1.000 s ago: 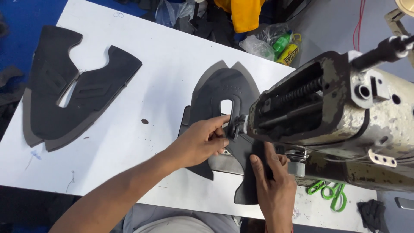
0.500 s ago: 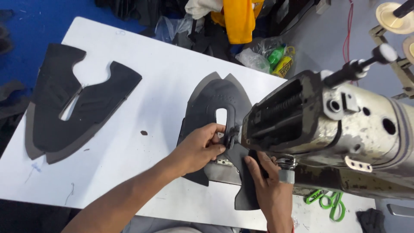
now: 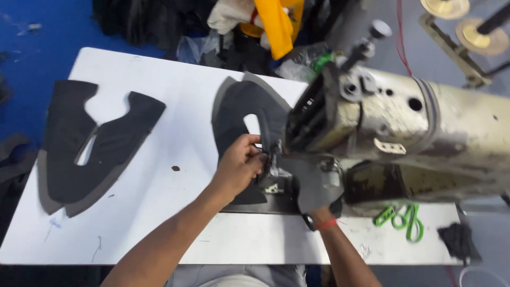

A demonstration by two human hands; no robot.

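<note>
**At the needle of the sewing machine: the grey piece has been fed further under the head**

On the white desk (image 3: 159,223), the left hand (image 3: 240,166) is clenched on the edge of a dark grey cut fabric piece (image 3: 241,111), pinching it just beside the needle area of the worn, cream-coloured industrial sewing machine (image 3: 419,143). The piece lies flat on the desk, its far end fanned out behind the hand and its near end running under the machine head. Compared with a second ago, the right hand (image 3: 313,204) has slipped mostly out of sight beneath the machine's arm; only the wrist, with a red band, and the forearm show, so I cannot tell whether it grips or merely presses the fabric. The left hand has closed in nearer the presser foot, which suggests the seam is being guided through a tight curve. A stack of matching grey cut pieces (image 3: 90,146) rests well apart at the desk's left end. Green-handled scissors (image 3: 401,220) lie near the machine's base, to the right.
</note>
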